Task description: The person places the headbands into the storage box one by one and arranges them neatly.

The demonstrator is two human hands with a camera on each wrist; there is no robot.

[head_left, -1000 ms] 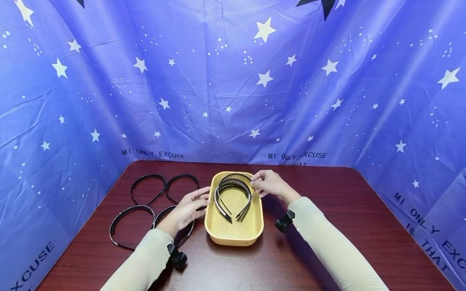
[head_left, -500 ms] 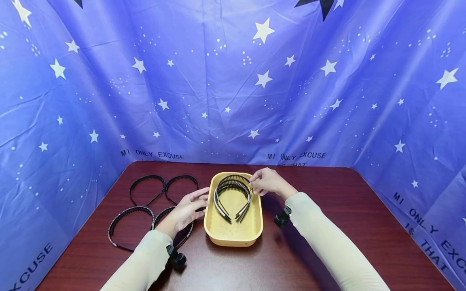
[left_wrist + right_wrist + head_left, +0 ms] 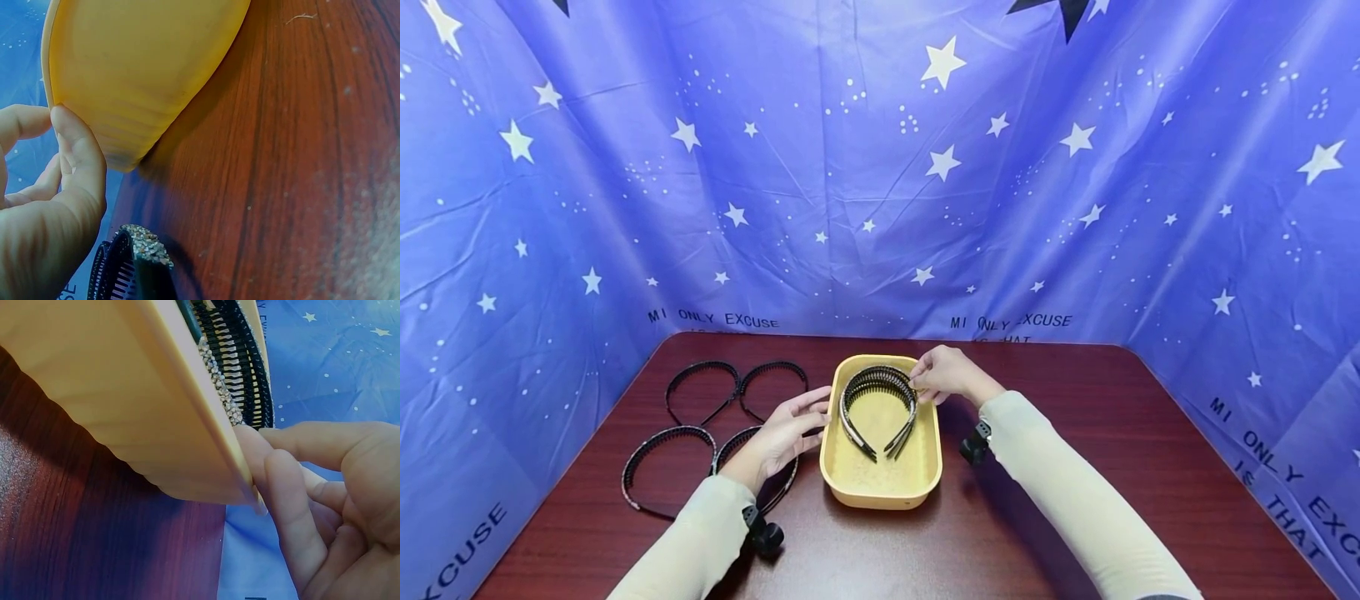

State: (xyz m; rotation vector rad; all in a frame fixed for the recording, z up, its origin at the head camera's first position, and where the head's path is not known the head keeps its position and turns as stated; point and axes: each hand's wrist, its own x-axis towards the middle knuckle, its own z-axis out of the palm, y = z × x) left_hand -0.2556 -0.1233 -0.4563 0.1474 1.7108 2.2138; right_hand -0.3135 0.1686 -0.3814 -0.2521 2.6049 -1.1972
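A yellow plastic tray (image 3: 872, 492) stands on the table with several black toothed headbands (image 3: 878, 380) stacked inside, their ends facing the near side. My left hand (image 3: 784, 437) pinches the tray's left rim between thumb and index finger, plain in the left wrist view. Over the right rim, my right hand (image 3: 953, 375) pinches the side of a headband at the top of the stack. In the right wrist view, a headband with a glittery beaded outer band (image 3: 220, 384) runs up to the fingertips, which partly hide its held part.
Left of the tray, several more headbands lie on the dark red wood table (image 3: 1045, 475): one pair farther back (image 3: 703, 367), another nearer (image 3: 662, 433), partly under the left forearm. A blue star-print curtain (image 3: 880, 208) surrounds the table's back and sides.
The right hand has moved slightly left and lowered the top headband toward the near side, so it now lines up with the others in the stack. The left hand stays at the rim.
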